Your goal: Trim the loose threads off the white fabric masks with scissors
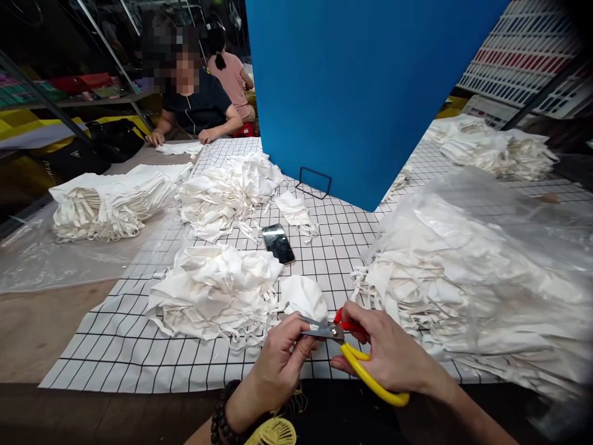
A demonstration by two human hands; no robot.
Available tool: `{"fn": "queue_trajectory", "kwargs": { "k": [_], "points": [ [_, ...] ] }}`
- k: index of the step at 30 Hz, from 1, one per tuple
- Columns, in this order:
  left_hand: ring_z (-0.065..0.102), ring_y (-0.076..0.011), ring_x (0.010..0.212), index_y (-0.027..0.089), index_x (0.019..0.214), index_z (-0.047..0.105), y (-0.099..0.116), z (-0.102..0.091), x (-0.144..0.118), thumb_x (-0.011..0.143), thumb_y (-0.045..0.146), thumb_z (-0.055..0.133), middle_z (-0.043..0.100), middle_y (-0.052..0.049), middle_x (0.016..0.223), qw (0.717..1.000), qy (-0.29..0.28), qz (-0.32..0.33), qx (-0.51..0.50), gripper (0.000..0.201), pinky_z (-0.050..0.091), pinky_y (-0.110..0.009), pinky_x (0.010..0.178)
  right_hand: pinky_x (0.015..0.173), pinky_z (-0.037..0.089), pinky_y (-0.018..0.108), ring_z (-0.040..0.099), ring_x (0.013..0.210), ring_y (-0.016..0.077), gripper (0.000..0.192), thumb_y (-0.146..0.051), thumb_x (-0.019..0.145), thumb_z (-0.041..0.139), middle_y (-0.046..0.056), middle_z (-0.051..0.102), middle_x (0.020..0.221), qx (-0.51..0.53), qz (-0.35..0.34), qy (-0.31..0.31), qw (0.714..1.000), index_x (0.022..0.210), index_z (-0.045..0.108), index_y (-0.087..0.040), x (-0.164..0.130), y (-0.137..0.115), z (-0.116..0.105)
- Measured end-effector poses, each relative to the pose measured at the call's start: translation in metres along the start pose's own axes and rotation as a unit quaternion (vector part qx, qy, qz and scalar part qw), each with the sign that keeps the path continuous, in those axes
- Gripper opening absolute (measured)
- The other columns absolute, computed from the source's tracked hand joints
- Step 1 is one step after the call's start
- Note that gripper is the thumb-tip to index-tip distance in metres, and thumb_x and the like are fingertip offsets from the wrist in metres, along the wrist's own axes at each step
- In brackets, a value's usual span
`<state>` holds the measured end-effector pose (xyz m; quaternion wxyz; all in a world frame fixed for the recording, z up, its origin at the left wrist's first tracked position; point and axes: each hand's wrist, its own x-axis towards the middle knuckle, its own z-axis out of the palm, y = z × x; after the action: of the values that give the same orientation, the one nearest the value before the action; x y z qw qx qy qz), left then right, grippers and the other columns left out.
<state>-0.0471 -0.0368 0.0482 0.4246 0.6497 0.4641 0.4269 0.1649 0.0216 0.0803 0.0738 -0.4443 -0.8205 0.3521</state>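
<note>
Near the table's front edge, my right hand point(384, 349) grips a pair of scissors point(333, 332) with one red and one yellow handle. Their blades are parted and point left at my left hand point(285, 352). My left hand is closed, thumb against fingers, on a white cloth piece point(303, 295) that lies just beyond it. The blade tips are at its fingertips, and the exact spot between them is hard to make out. Left of the hands is a heap of white cloth pieces point(217, 290) with thin straps.
A phone point(278, 243) lies mid-table on the checked cloth point(115, 358). A blue board point(352, 93) stands behind it. White stacks lie at left point(106, 201) and under a plastic sheet point(486, 266) at right. A person point(194, 105) sits across the table, handling white cloth.
</note>
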Motion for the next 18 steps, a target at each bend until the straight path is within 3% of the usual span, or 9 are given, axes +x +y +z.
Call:
{"fn": "queue_trajectory", "kwargs": {
  "k": [4,11,18],
  "points": [
    [0.053,-0.0129,0.073,0.018,0.081,0.058,0.0,-0.001,0.0,0.098,0.023,0.044,0.055,-0.002,0.077,1.0,-0.005,-0.011,0.001,0.023,0.039,-0.025,0.067,0.052,0.031,0.023,0.044,0.055,0.0126,0.042,-0.051,0.07,0.073,-0.006,0.048,0.062,0.005,0.0,0.006,1.0,0.078,0.044,-0.023,-0.001,-0.002,0.002],
    [0.054,-0.0142,0.072,0.017,0.08,0.06,0.006,-0.003,0.002,0.099,0.027,0.043,0.055,-0.003,0.077,0.999,-0.016,-0.036,-0.021,0.027,0.04,-0.026,0.067,0.05,0.027,0.023,0.041,0.048,0.0114,0.032,-0.042,0.072,0.07,-0.007,0.043,0.053,-0.038,-0.008,0.076,0.996,0.074,0.044,-0.023,-0.004,0.004,0.008],
    [0.054,-0.0127,0.071,0.017,0.085,0.064,0.011,-0.006,0.004,0.099,0.028,0.045,0.056,-0.001,0.075,0.997,-0.044,-0.05,-0.044,0.026,0.04,-0.024,0.066,0.049,0.027,0.023,0.041,0.048,0.0113,0.031,-0.04,0.073,0.068,-0.007,0.043,0.054,-0.049,-0.024,0.055,0.997,0.073,0.042,-0.023,-0.006,0.007,0.007]
  ]
}}
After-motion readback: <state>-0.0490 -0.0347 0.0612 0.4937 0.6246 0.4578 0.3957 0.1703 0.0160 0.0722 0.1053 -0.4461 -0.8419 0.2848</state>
